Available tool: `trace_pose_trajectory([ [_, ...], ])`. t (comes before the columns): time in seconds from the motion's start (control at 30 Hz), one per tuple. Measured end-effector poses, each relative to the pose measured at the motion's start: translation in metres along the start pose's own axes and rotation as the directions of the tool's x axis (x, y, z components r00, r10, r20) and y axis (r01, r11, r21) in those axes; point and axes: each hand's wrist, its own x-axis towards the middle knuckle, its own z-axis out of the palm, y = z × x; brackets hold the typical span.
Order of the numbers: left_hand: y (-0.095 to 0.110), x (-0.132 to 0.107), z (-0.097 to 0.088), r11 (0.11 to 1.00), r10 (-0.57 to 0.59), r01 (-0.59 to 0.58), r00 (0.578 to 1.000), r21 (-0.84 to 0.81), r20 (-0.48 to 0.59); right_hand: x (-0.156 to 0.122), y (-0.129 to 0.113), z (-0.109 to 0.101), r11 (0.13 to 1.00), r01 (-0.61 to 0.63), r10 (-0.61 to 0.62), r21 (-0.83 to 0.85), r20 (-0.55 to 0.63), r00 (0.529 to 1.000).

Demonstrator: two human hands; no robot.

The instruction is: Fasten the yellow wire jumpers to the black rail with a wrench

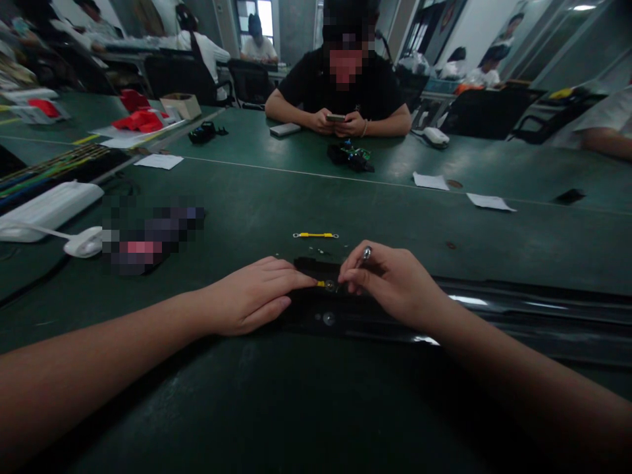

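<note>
A long black panel (494, 316) lies across the green table (276, 197) in front of me. My left hand (254, 296) rests flat on its left end, fingers stretched out together, the fingertips pressing a small yellow piece (321, 284) against the panel. My right hand (390, 280) is pinched at a round fitting (330, 285) beside that yellow piece, and a small silver part (366, 252) sticks up between its fingers. A second round fitting (328, 318) sits lower on the panel. A short yellow wire with ring ends (316, 235) lies on the table just beyond my hands, with tiny screws (318, 250) near it.
A person sits opposite with a phone (336, 118) in both hands. A black-and-green part (353, 157) lies before them. Paper slips (430, 181) lie to the right, a white keyboard (49, 207) and mouse (83, 242) to the left. Red items (141, 120) sit far left.
</note>
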Motion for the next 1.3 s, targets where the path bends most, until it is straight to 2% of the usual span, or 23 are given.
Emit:
trace_pose_trajectory([
  [0.3, -0.0005, 0.0002, 0.0002, 1.0, -0.007, 0.007, 1.0, 0.001, 0.002, -0.0005, -0.0002, -0.0012, 0.995, 0.069, -0.072, -0.07, -0.041, 0.997],
  [0.47, -0.0005, -0.0001, 0.0, 1.0, -0.007, 0.007, 1.0, 0.0, -0.003, -0.0011, -0.0012, -0.0009, 0.999, 0.034, -0.033, 0.009, -0.039, 0.999],
  [0.7, 0.0011, 0.0011, -0.001, 1.0, -0.009, 0.009, 1.0, 0.001, 0.002, 0.0001, -0.0007, 0.0004, 0.999, 0.036, -0.036, -0.003, -0.003, 0.999],
  [1.0, 0.0006, 0.0017, -0.0011, 1.0, -0.007, 0.007, 1.0, 0.004, -0.001, -0.0001, -0.0019, -0.002, 0.984, 0.069, -0.064, -0.166, 0.039, 0.997],
  [1.3, 0.0008, 0.0016, -0.0007, 1.0, -0.001, 0.001, 1.0, -0.007, 0.005, 0.0001, -0.003, -0.0005, 0.999, 0.034, -0.034, 0.022, -0.001, 0.999],
])
